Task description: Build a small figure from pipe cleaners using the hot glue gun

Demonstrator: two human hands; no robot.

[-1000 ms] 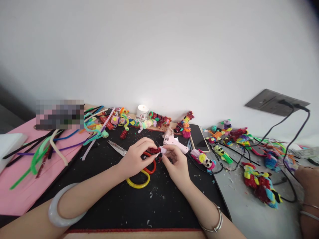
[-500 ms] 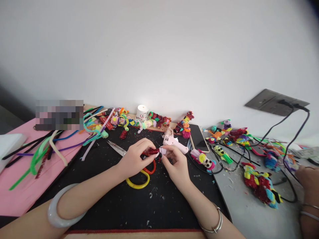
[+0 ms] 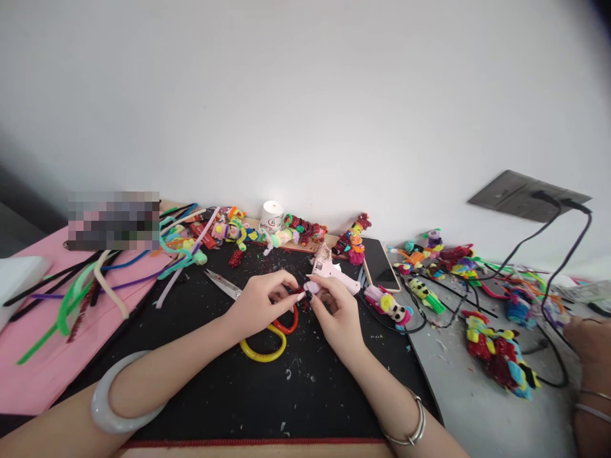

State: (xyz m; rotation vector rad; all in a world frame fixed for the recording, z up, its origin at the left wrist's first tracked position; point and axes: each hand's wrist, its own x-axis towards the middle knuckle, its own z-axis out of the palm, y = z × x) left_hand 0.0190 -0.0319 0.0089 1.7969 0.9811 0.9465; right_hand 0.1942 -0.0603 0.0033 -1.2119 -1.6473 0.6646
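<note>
My left hand [image 3: 262, 304] and my right hand [image 3: 338, 315] meet above the black mat, both closed in a pinch on a small pipe-cleaner piece [image 3: 312, 287]. Lilac and black parts of it show between the fingertips, with a little dark red at the left; my fingers hide the rest. Under my left hand lie scissors [image 3: 264, 353] with one yellow and one red handle loop, blades pointing to the far left. Just beyond my right hand, a pink glue gun [image 3: 340, 277] rests on the mat.
Loose pipe cleaners [image 3: 112, 280] spread over a pink sheet [image 3: 35, 356] at left. Along the wall stand a white paper cup [image 3: 272, 217] and several pipe-cleaner figures [image 3: 356, 240]. A phone [image 3: 383, 267], more figures [image 3: 503, 359] and black cords lie right, near another person's hand [image 3: 588, 346].
The fingers of my left hand have shifted and curled around the piece, so less of its red part shows. My right hand keeps nearly the same place.
</note>
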